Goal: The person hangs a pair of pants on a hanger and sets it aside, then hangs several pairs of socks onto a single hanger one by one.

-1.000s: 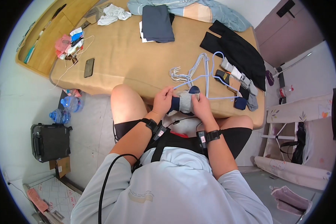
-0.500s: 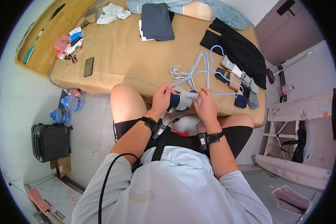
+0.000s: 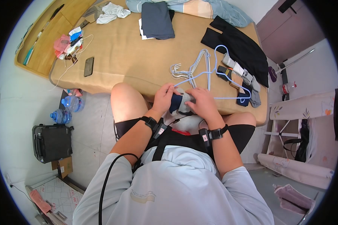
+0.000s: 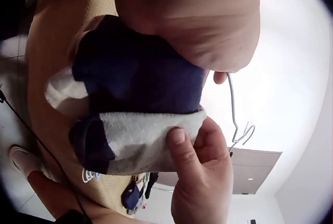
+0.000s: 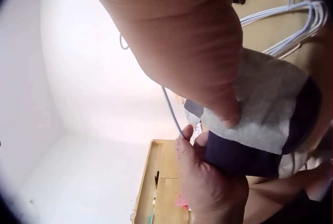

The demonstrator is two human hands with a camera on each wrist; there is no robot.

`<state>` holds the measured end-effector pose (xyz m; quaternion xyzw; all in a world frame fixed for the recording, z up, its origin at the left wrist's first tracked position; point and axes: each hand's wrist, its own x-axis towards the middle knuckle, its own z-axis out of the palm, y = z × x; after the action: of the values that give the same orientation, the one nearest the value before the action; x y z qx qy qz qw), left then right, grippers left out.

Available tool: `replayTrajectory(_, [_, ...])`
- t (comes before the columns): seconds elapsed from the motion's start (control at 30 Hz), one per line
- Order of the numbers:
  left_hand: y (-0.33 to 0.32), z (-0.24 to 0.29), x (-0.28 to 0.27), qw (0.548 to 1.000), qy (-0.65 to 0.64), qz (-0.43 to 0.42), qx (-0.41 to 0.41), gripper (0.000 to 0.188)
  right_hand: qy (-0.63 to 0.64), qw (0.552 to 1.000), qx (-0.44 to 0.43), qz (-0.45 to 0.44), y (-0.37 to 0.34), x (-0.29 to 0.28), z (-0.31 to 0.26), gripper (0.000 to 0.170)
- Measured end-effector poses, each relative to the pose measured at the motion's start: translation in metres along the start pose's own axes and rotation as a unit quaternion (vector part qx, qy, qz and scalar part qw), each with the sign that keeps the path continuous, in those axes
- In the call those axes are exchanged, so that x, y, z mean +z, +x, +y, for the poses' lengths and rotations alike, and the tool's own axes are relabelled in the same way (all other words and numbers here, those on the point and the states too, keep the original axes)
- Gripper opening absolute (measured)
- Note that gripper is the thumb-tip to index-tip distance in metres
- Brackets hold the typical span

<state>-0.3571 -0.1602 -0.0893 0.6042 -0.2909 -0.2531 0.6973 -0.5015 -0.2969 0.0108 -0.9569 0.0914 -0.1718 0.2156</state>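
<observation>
My left hand grips one end of a light-blue clothes hanger, whose hook points away from me. At that end hangs a navy sock with a pale toe. Beside it lies a grey sock with a navy toe. My right hand pinches the grey sock's upper edge, thumb on the near face, close to the left fingers. In the right wrist view the grey sock overlaps the navy sock. The hanger's bar is partly hidden behind the socks and hands.
More hangers lie bunched on the bed. To their right are several rolled socks and black trousers. Folded dark clothes sit at the back; a phone lies at the left.
My right hand has moved left with the grey sock, closer to my left hand, its fingers now over the sock. The left hand keeps its hold on the hanger's end.
</observation>
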Motion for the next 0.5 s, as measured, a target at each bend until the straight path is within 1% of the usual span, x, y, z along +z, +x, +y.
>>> replayTrajectory(0.03, [0.000,-0.001,0.000,0.998,-0.051,-0.020,-0.017,0.024,0.001,1.000,-0.001,-0.001,-0.003,0.004,0.002,0.034])
replayTrajectory(0.07, [0.002,-0.002,-0.001,0.994,-0.102,-0.039,-0.032,0.025,0.008,0.998,0.052,-0.043,-0.004,0.009,0.006,0.034])
replayTrajectory(0.1, [0.003,0.005,-0.001,0.994,-0.100,-0.035,-0.031,0.025,0.016,0.990,0.106,-0.087,-0.003,0.010,0.006,0.033])
replayTrajectory(0.17, [0.000,0.017,-0.002,0.996,-0.044,-0.048,-0.061,0.027,0.024,0.990,0.107,-0.092,-0.005,0.010,0.005,0.031])
replayTrajectory(0.2, [0.001,0.015,-0.002,0.996,-0.043,-0.047,-0.061,0.027,0.028,0.989,0.110,-0.091,-0.004,0.009,0.005,0.030])
replayTrajectory(0.27, [0.004,0.011,0.000,0.971,-0.202,-0.085,-0.101,0.028,0.018,0.989,0.108,-0.100,-0.003,0.008,0.009,0.030])
replayTrajectory(0.3, [0.004,0.014,0.000,0.970,-0.202,-0.086,-0.101,0.028,0.009,0.988,0.107,-0.111,-0.003,0.008,0.011,0.029])
replayTrajectory(0.37, [0.003,0.020,0.000,0.960,-0.210,-0.100,-0.154,0.027,0.005,0.987,0.109,-0.120,-0.004,0.008,0.015,0.029])
replayTrajectory(0.5, [0.003,0.021,0.000,0.969,-0.170,-0.107,-0.147,0.026,0.002,0.984,0.112,-0.138,-0.004,0.008,0.018,0.032])
